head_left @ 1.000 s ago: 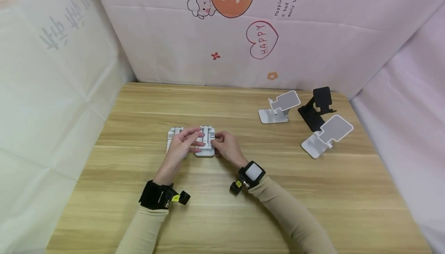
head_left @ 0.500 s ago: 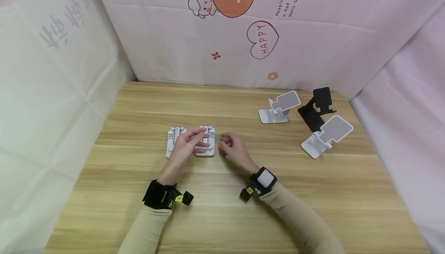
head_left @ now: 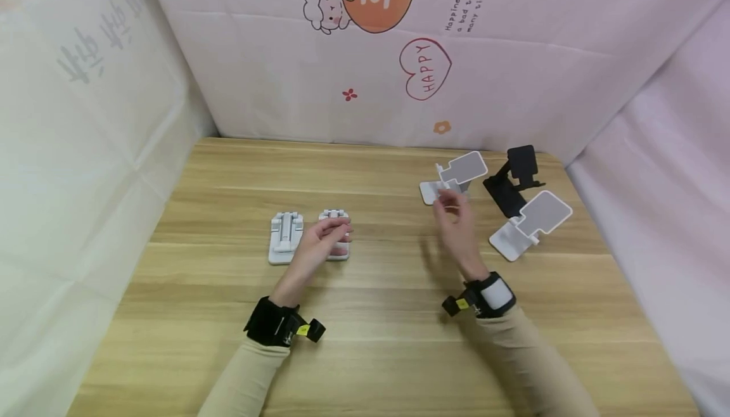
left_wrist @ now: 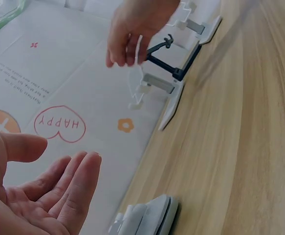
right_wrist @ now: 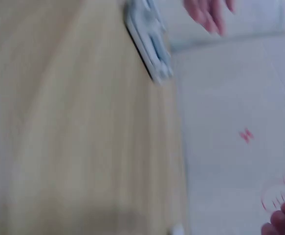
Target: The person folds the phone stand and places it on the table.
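Two white phone stands lie folded flat side by side near the middle of the table: a left folded stand point(head_left: 282, 249) and a right folded stand point(head_left: 333, 214). My left hand point(head_left: 312, 246) hovers over the right one and partly covers it. In the left wrist view its fingers are loosely bent, with nothing between them. Over to the right, my right hand point(head_left: 459, 233) is in the air, fingers loosely curled, just in front of an unfolded white phone stand point(head_left: 464, 167). It overlaps that stand's base in the head view; whether it touches cannot be told.
A black phone stand point(head_left: 521, 165) and another unfolded white phone stand point(head_left: 544, 213) stand at the right of the wooden table point(head_left: 365, 341). Printed cloth point(head_left: 274, 87) hangs behind the table and at both sides. The right wrist view is blurred.
My right hand has left the right folded stand and moved right, up to the unfolded white stand at the back. The left hand has shifted slightly right, uncovering the left folded stand.
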The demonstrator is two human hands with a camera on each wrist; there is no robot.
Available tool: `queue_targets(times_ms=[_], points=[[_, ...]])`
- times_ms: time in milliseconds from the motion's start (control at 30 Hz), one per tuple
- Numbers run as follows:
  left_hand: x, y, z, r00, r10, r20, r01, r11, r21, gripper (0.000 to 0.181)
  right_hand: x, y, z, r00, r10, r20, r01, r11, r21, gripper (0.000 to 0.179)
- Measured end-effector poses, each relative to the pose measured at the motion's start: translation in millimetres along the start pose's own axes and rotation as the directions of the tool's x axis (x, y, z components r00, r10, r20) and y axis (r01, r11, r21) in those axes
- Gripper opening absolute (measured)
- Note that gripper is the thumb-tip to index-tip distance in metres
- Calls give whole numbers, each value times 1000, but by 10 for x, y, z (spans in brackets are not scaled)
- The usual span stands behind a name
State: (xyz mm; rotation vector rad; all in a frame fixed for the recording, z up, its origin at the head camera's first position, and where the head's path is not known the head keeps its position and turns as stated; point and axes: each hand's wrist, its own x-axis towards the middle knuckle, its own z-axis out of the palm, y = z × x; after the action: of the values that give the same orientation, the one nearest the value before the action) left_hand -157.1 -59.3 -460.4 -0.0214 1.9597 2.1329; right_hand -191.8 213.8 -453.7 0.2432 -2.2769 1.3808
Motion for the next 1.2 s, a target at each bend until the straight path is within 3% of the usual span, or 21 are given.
queue_targets(times_ms=[100, 200, 400, 500, 567, 667, 733, 867, 1000, 1200], points=[[10, -15, 59, 1000, -9, 8, 9, 1000, 16, 39, 87, -109, -234, 991, -38, -129, 31, 998, -58, 26], [14, -20, 102, 1000, -19, 11, 19, 1000, 15, 38, 162, -136, -457, 965, -44, -257, 15, 993, -116, 26], [14, -32, 129, 1000, -30, 8, 30, 999, 36, 38, 305, 49, -874, 863, -6, -504, -106, 975, -193, 33], [17, -40, 134, 1000, -26, 9, 26, 999, 43, 39, 344, 268, -1072, 826, -11, -564, -132, 968, -211, 39], [18, -47, 136, 1000, -22, 14, 22, 998, 51, 40, 344, 463, -1201, 819, 33, -572, -184, 961, -208, 47], [13, -45, 142, 1000, -23, 21, 22, 998, 61, 40, 315, 714, -1365, 809, 228, -542, -350, 927, -132, 64], [13, -42, 147, 999, -18, 28, 16, 997, 69, 40, 285, 836, -1447, 790, 372, -488, -448, 893, -44, 71], [20, -32, 166, 999, -20, 47, 17, 997, 73, 41, 233, 954, -1524, 740, 568, -360, -543, 821, 178, 81], [32, -25, 186, 997, -23, 68, 17, 997, 77, 44, 213, 990, -1526, 706, 635, -314, -566, 772, 289, 80], [37, -9, 203, 998, -3, 70, -4, 996, 89, 41, 220, 1032, -1512, 684, 648, -334, -552, 760, 344, 60]])
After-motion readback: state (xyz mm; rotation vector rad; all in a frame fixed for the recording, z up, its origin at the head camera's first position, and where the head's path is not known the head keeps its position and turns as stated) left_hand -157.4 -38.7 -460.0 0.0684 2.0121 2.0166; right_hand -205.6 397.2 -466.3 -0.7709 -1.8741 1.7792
